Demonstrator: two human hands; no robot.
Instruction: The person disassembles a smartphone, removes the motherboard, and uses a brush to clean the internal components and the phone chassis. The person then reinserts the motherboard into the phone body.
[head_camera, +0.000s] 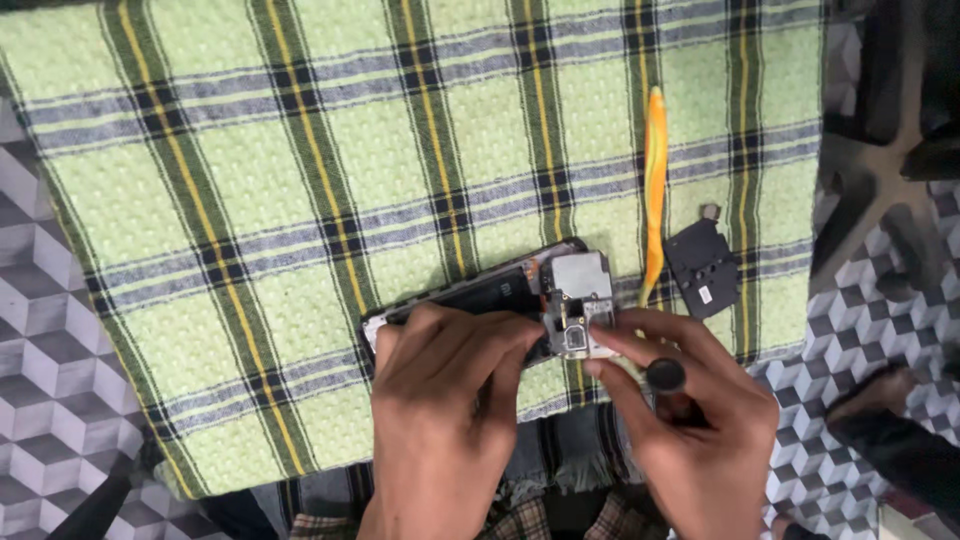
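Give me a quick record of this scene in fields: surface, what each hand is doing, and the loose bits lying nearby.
Surface: green plaid cloth over a grey cube-patterned floor
Main item: opened phone, back side up, metal module at its right end
Left hand: presses down on the phone
Right hand: fingers touch the metal module; a black-handled tool is held in it, probably a screwdriver
Loose parts: yellow-orange pry tool and a small black part, both right of the phone
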